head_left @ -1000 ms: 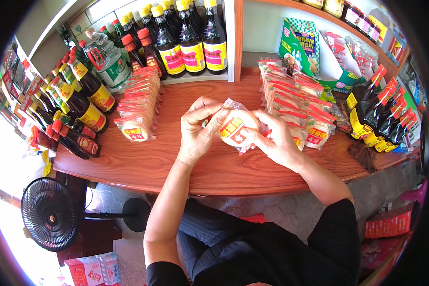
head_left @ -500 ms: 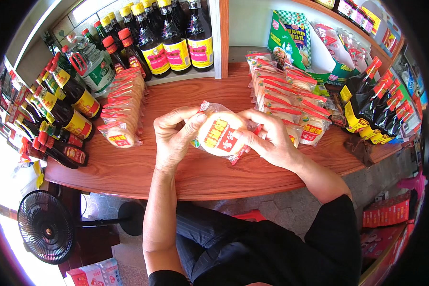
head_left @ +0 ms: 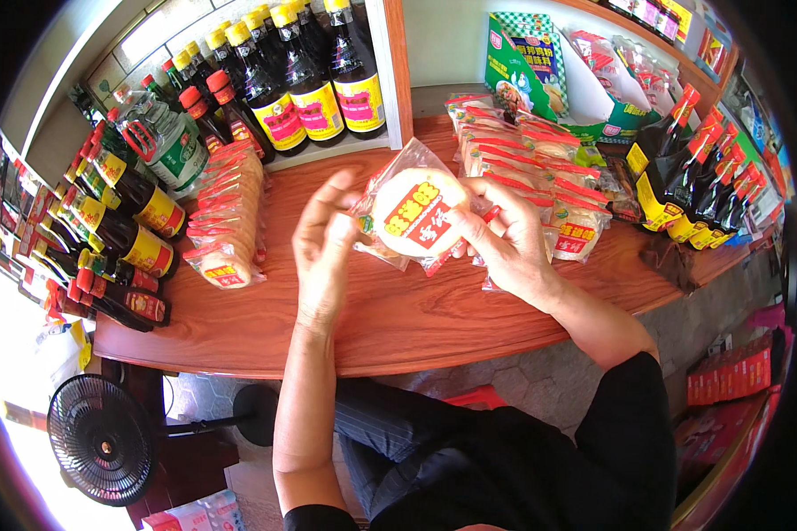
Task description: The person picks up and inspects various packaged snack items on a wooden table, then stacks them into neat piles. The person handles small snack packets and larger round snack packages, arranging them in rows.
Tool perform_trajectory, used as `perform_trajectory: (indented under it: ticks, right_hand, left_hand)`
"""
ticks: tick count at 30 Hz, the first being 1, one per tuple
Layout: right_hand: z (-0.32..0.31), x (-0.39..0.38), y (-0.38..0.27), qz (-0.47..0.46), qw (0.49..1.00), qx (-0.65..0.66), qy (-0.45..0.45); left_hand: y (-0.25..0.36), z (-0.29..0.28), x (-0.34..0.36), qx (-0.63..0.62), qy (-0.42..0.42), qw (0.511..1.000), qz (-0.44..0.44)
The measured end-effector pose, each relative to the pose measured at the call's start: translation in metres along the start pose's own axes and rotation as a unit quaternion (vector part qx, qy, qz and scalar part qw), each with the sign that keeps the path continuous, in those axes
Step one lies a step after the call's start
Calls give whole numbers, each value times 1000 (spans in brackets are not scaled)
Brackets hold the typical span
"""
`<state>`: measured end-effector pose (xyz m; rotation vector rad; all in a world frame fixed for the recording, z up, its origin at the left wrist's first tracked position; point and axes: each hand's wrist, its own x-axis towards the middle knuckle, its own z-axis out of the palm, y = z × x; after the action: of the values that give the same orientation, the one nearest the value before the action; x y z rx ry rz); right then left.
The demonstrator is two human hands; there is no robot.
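Head view, looking down over a curved wooden counter: the person's right hand grips a clear packet holding a round pale cake with a red and yellow label, thumb across its right edge and fingers behind it. The packet is lifted above the middle of the counter, tilted toward the camera, its face in full view. The left hand stands just left of the packet, fingers spread and slack, gripping nothing; its fingertips sit close to the packet's crinkled left edge, and I cannot tell whether they touch the wrapper.

Behind the right hand, toward the far right of the counter, lies a stack of similar packets with red strips. On the left, a second row of packets runs from far to near. Along the far left edge stand dark sauce bottles with yellow labels, and more dark bottles with yellow caps stand on the shelf at the back, next to a clear jug with a red handle. A green box leans on the far shelf, and on the far right a cluster of dark bottles with red caps crowds the counter's end. Down on the floor at near left stands a black fan.
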<state>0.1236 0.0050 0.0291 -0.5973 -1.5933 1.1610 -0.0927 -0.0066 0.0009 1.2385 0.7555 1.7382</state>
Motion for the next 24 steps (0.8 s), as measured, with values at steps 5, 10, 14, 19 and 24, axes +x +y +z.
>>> perform_trajectory:
  ticks: [5,10,14,19,24]
  right_hand:
    - [2,1,1,-15,999,-41,-15]
    - [-4,0,15,22,1000,-9,-8]
    - [-3,1,8,-54,987,-154,-2]
    - [-9,2,13,-184,941,-284,7]
    - [-10,5,17,-197,944,-265,4]
  left_hand:
    - [1,17,-15,-28,-69,996,-59]
    - [2,16,-12,-67,-22,997,-43]
    - [1,17,-16,-76,2,995,-69]
    - [-3,15,-18,-100,6,993,-63]
    - [-5,14,-17,-145,19,989,-4]
